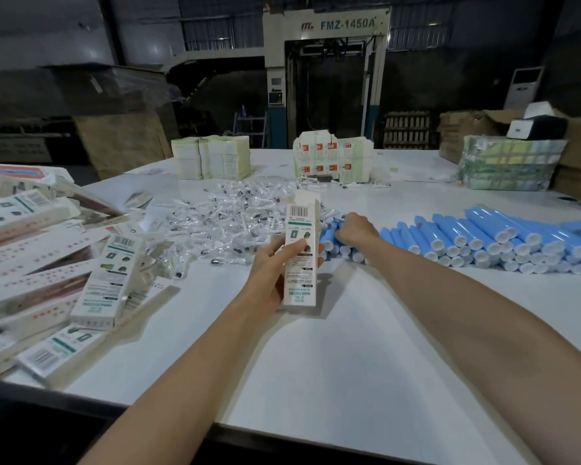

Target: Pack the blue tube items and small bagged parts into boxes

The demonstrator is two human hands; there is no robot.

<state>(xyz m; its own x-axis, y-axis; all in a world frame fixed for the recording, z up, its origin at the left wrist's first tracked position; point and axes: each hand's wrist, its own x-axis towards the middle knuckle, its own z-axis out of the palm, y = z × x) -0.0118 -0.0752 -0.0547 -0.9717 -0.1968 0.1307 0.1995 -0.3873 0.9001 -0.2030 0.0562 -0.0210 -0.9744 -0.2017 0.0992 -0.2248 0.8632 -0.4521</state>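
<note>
The left hand (271, 265) grips a tall white box (301, 253) upright, thumb across its printed face, with the open top flap pointing away. Just to its right, the right hand (356, 229) is curled down over the nearest end of the blue tubes (467, 239), apparently grasping one, though its fingertips are hidden. The tubes lie stacked in a long row running off to the right, so pulling one from the bottom could set its neighbours rolling. A tube might also catch on the flap, because only one hand steadies the box. Just beyond the left hand lies a loose heap of small bagged parts (228, 216), and further left is a pile of boxes (108, 280). All of this sits on a white table (332, 347). Past the hands stand stacks of flat cartons (212, 156), then a large machine (326, 78) in a dim workshop.
</note>
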